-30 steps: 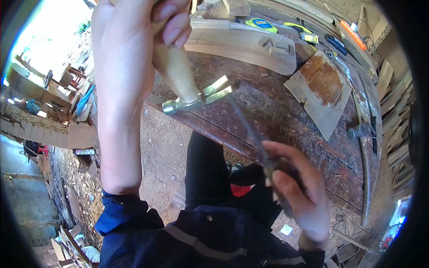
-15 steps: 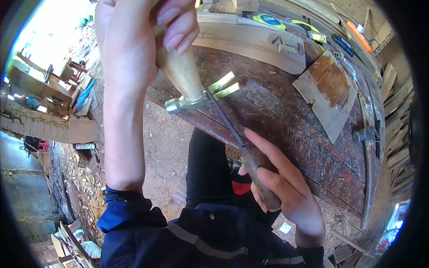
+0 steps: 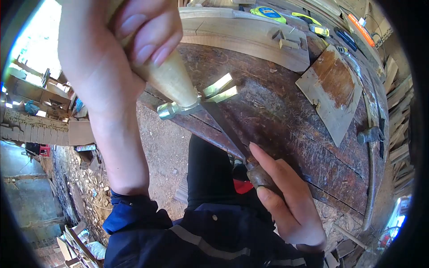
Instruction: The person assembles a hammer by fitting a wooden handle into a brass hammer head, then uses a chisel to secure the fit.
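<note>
My left hand (image 3: 149, 35) is wrapped round the wooden handle of a claw hammer (image 3: 173, 82), with the metal head pointing down over the bench edge. My right hand (image 3: 290, 201) grips a chisel (image 3: 227, 131) by its brown wooden handle, the index finger stretched along it towards the blade. The chisel's tip is at the joint between the hammer's handle and its head, and seems to touch there. Part of the chisel's handle is hidden behind my right fingers and palm.
The worn red-brown workbench (image 3: 290, 134) carries a curved board (image 3: 241, 38), a tape measure (image 3: 268, 14), and a stained wooden panel (image 3: 335, 89). Another hammer (image 3: 368, 135) lies at the right edge. Wood scraps (image 3: 91, 192) litter the floor at left.
My left hand and the hammer's handle have shifted left and nearer the camera. The chisel has turned to show a broader side of its blade, and my right hand has moved slightly lower.
</note>
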{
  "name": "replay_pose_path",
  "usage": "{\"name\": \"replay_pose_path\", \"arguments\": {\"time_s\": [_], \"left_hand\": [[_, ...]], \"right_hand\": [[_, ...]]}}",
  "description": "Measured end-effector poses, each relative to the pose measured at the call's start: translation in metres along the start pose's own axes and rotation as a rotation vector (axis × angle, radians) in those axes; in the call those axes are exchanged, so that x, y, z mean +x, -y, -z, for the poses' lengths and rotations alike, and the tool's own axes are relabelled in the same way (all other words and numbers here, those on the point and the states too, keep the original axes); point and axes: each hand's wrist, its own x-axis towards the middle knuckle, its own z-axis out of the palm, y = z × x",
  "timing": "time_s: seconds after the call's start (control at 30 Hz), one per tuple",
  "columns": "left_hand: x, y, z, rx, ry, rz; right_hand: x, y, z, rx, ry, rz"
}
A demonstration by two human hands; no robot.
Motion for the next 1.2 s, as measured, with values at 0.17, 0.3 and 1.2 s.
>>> {"name": "replay_pose_path", "arguments": {"time_s": [0.17, 0.3, 1.2], "left_hand": [[-0.001, 0.004, 0.010, -0.051, 0.050, -0.001], [0.001, 0.005, 0.016, -0.098, 0.115, 0.017], [0.027, 0.009, 0.041, -0.435, 0.591, 0.191]], "right_hand": [[0.007, 0.003, 0.000, -0.041, 0.022, -0.017], [0.009, 0.003, -0.001, -0.074, 0.038, -0.035], [0.026, 0.005, -0.003, -0.018, 0.023, -0.066]]}}
